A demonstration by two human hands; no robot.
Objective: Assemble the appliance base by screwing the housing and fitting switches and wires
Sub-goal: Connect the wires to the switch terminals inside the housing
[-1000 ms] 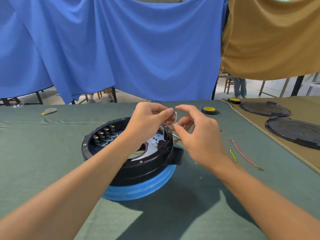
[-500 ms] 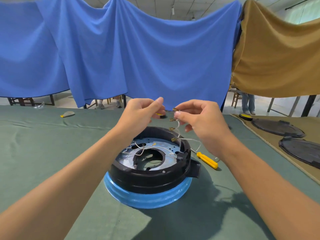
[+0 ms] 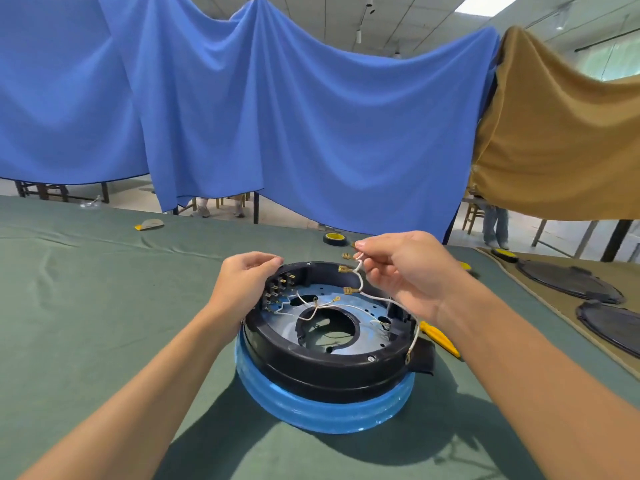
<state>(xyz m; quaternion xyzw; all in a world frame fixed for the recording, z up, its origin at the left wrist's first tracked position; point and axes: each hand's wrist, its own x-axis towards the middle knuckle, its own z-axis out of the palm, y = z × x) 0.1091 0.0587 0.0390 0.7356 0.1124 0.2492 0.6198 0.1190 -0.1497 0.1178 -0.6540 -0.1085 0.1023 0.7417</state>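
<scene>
The black housing [image 3: 329, 362] sat open side up on a blue ring [image 3: 322, 407], on the green-clothed table [image 3: 86, 306] directly between the two forearms. Its far left inner wall, where a block of switch terminals [image 3: 280, 289] stood, was partly covered by the left hand [image 3: 246, 282]. That hand's fingers were curled with thumb and forefinger tips together at the rim, and whether anything lay between them could not be made out. Above the housing's far right rim, the right hand [image 3: 405, 271] pinched one of the white wires [image 3: 360, 282] between thumb and forefinger. Two brass spade connectors hung from it below the fingers, and one ring lug dangled over the near right rim. How many wires crossed the metal plate inside was hard to count, as they tangled. Right of the housing, one yellow screwdriver [image 3: 440, 337] was mostly hidden behind the right forearm. Beyond the housing lay two yellow-cored tape rolls [image 3: 335, 238], and far right two black lids [image 3: 568, 282], the nearer cut off by the frame edge
</scene>
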